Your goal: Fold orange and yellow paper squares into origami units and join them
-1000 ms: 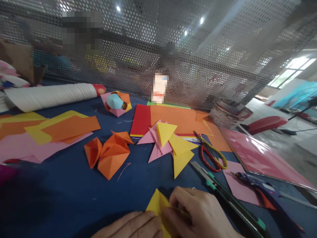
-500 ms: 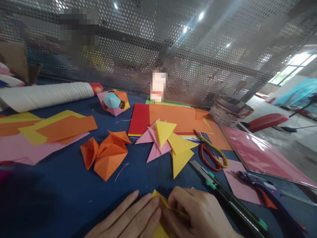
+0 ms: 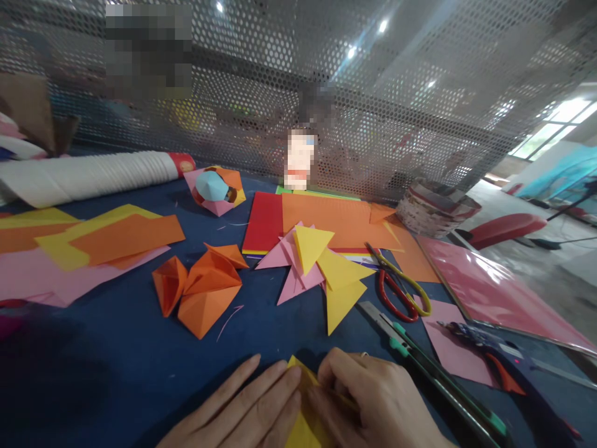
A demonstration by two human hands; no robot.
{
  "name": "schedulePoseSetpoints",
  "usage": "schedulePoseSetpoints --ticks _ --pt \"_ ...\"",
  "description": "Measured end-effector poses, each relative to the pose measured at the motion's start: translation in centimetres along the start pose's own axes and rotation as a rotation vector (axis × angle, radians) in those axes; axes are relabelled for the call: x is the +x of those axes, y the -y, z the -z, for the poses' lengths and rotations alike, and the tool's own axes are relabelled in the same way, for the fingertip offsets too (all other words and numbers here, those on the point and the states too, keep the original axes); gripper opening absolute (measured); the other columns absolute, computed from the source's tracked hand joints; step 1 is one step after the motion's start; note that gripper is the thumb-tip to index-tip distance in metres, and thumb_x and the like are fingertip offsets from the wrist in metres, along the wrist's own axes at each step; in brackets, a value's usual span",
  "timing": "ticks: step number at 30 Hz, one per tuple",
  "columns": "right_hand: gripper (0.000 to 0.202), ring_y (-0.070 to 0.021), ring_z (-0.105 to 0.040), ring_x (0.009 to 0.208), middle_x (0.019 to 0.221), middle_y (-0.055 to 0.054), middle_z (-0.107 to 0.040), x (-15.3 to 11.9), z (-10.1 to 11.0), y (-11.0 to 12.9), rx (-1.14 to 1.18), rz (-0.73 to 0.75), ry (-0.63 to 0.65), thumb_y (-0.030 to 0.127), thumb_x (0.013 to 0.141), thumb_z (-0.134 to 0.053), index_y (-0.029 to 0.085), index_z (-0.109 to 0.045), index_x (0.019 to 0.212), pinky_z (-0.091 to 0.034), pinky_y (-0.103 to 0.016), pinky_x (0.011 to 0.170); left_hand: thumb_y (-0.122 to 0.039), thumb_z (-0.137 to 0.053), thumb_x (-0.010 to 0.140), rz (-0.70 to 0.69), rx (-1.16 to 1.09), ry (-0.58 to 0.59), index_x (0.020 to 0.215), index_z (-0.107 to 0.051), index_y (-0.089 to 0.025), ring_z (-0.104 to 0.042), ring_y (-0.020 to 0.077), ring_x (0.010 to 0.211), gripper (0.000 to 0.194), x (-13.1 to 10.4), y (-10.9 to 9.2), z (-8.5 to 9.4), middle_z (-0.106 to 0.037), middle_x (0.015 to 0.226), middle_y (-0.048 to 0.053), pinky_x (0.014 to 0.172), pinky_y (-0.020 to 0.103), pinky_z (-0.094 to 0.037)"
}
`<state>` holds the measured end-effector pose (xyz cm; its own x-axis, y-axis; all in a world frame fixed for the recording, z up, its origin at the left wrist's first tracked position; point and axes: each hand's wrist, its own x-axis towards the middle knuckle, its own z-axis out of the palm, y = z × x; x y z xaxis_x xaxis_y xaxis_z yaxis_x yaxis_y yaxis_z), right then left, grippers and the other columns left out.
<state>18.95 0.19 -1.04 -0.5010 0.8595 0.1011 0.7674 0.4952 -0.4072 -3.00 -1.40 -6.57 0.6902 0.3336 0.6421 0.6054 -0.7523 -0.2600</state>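
Observation:
My left hand [image 3: 247,407] lies flat at the bottom centre, fingers stretched out, its fingertips resting on a piece of yellow paper [image 3: 305,426]. On the other side of that paper, my right hand [image 3: 377,395] is closed, with thumb and bent fingers pinching a raised, folded edge. Both palms partly cover the sheet, and its lower part runs out of view. Ahead of the hands sit folded yellow triangles [image 3: 345,270] and folded pink pieces [image 3: 298,280]. Folded orange pieces [image 3: 209,305] stand to the left of these. A green-and-black utility knife [image 3: 422,358] lies just right of my right hand.
Scissors [image 3: 382,277] and a glue gun [image 3: 508,351] lie on the right. Coloured sheets [image 3: 336,218] are stacked at the back, beside a woven basket [image 3: 433,211]. Cut paper strips [image 3: 125,239] and a white roll [image 3: 102,177] occupy the left. Perforated metal [image 3: 261,81] borders the table behind.
My right fingers have shifted very slightly along the yellow paper's fold, and a little more of the paper shows between my hands. Otherwise only the view has moved slightly.

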Motion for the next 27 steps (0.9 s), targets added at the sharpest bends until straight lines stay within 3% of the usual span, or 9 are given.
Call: schedulePoseSetpoints --ticks 7,20,24,27 --pt "0.012 -0.0094 -0.051 0.047 0.055 0.005 -0.055 -0.06 0.11 0.06 -0.006 0.015 -0.004 0.021 0.084 -0.051 0.022 -0.053 0.073 -0.032 -0.020 0.046 -0.023 -0.035 0.095 0.008 -0.001 -0.019 0.114 -0.061 -0.018 -0.034 0.0233 0.135 0.032 0.26 0.06 0.14 -0.060 0.124 0.001 0.117 0.039 -0.021" --pt "0.012 -0.0097 -0.052 0.048 0.058 0.004 -0.058 -0.10 0.05 0.29 -0.006 0.047 -0.072 0.021 0.084 -0.053 0.021 -0.053 0.072 -0.033 -0.021 0.047 -0.024 -0.032 0.097 -0.018 -0.045 0.080 0.119 -0.059 -0.019 -0.037 0.0235 0.133 0.035 -0.10 -0.11 0.41 -0.059 0.126 0.003 0.117 0.047 -0.014" --pt "0.013 -0.0096 -0.051 0.048 0.057 0.004 -0.057 -0.05 0.25 0.72 -0.011 0.019 -0.065 0.022 0.084 -0.053 0.021 -0.053 0.072 -0.032 -0.021 0.047 -0.036 -0.042 0.095 -0.005 -0.042 0.143 0.121 -0.058 -0.021 -0.032 0.0254 0.136 0.034 -0.21 -0.40 0.63 -0.058 0.130 0.005 0.116 0.048 -0.011" --pt "0.011 -0.0103 -0.050 0.047 0.056 0.004 -0.055 -0.13 0.33 0.87 -0.022 -0.003 -0.063 0.023 0.085 -0.052 0.021 -0.053 0.074 -0.031 -0.021 0.047 -0.034 -0.048 0.090 -0.019 -0.069 0.151 0.117 -0.061 -0.021 -0.030 0.0274 0.136 0.033 -0.32 -0.47 0.59 -0.057 0.130 0.007 0.116 0.051 -0.009"
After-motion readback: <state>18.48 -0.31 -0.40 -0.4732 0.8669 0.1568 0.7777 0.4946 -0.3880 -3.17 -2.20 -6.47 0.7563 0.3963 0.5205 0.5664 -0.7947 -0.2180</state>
